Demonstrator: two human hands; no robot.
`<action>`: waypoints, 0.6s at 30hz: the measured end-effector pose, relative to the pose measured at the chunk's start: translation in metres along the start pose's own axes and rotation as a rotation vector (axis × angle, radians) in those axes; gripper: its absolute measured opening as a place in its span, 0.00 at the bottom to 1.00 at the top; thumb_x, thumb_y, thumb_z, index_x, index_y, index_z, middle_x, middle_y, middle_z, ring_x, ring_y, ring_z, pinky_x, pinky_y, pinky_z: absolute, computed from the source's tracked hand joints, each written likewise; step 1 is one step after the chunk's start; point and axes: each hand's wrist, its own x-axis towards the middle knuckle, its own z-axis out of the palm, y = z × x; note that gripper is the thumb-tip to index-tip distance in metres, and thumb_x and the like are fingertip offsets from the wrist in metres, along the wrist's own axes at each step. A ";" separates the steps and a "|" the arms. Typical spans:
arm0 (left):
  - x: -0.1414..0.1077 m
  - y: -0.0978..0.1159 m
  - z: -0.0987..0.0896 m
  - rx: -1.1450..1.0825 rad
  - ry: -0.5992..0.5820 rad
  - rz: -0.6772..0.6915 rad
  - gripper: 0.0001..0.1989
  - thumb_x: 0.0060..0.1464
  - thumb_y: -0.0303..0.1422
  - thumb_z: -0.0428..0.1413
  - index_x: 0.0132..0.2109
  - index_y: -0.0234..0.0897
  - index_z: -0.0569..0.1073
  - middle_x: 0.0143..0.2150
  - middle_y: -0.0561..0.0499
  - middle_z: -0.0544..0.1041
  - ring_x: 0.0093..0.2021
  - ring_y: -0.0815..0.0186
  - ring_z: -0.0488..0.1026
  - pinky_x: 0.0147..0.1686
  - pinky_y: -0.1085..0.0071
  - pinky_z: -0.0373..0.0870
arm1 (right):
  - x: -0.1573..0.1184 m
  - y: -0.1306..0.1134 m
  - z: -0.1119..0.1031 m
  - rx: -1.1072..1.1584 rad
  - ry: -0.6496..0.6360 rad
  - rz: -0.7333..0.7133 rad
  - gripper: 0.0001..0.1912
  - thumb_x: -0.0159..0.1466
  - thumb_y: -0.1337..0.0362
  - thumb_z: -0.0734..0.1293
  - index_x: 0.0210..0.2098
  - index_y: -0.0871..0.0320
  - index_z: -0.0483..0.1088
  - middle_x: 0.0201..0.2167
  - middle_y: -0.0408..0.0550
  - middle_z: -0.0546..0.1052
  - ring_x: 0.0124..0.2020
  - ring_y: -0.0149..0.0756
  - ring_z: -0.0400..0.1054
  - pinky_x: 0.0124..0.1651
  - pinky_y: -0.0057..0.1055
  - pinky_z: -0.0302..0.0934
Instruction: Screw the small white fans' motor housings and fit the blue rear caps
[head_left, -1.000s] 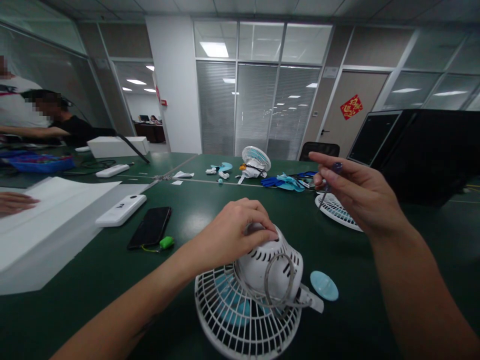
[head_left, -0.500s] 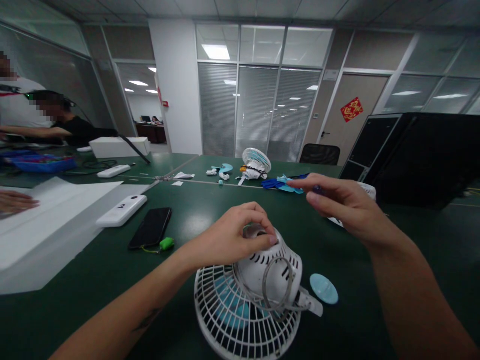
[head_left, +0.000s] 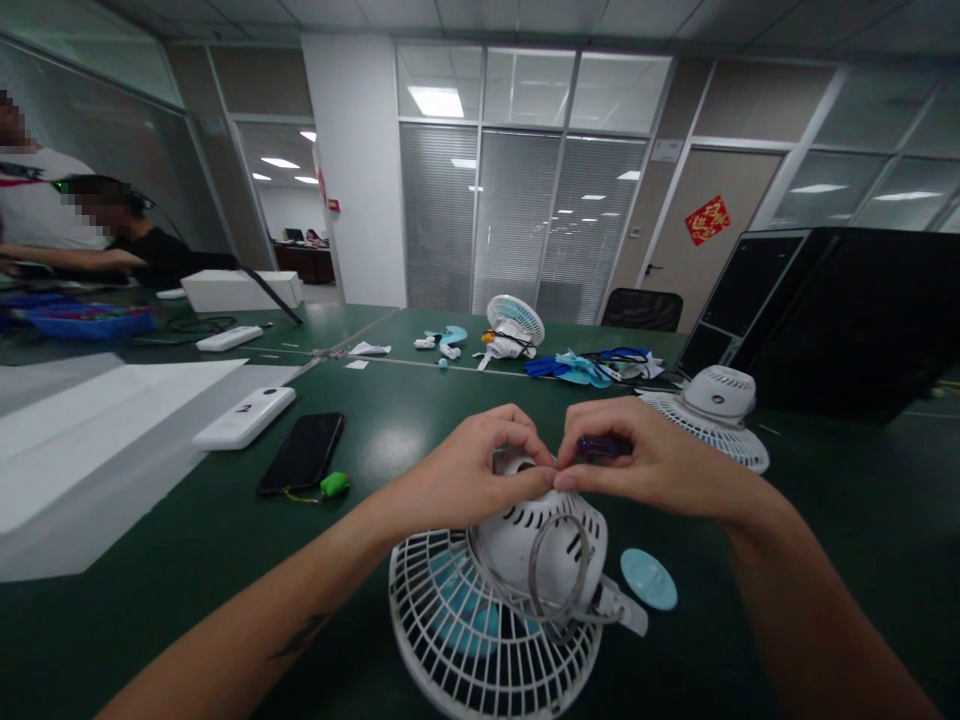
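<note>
Clearly, the left hand (head_left: 474, 468) touches the fan (head_left: 511, 550).

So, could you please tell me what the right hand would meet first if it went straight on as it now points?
Most likely the left hand, at the top of the white fan housing: the right hand points toward it, though whether the two touch is hard to tell.

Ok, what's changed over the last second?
The right hand moved left and down to the left hand at the near fan, keeping the purple-handled tool. A co-worker's hand left the white sheets. Left hand, near fan and light blue disc stayed put.
</note>
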 end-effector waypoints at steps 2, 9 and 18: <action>-0.001 -0.001 0.001 0.009 0.005 0.003 0.04 0.58 0.30 0.59 0.34 0.35 0.77 0.38 0.52 0.69 0.41 0.65 0.70 0.44 0.68 0.64 | 0.000 0.000 -0.001 0.005 -0.012 -0.001 0.16 0.61 0.52 0.71 0.30 0.59 0.76 0.28 0.44 0.71 0.29 0.30 0.63 0.32 0.28 0.56; -0.003 -0.001 0.003 -0.034 -0.017 -0.055 0.09 0.62 0.35 0.51 0.47 0.37 0.69 0.50 0.46 0.70 0.53 0.60 0.67 0.55 0.61 0.62 | 0.002 0.001 0.003 0.048 -0.077 0.080 0.16 0.62 0.53 0.68 0.29 0.60 0.72 0.25 0.41 0.67 0.26 0.29 0.59 0.28 0.27 0.52; -0.008 0.000 -0.009 -0.164 -0.245 -0.122 0.25 0.61 0.44 0.52 0.59 0.35 0.59 0.64 0.40 0.62 0.65 0.54 0.59 0.64 0.58 0.55 | 0.012 0.022 0.007 0.303 -0.142 0.029 0.15 0.60 0.55 0.70 0.27 0.61 0.69 0.24 0.40 0.65 0.26 0.27 0.57 0.29 0.26 0.52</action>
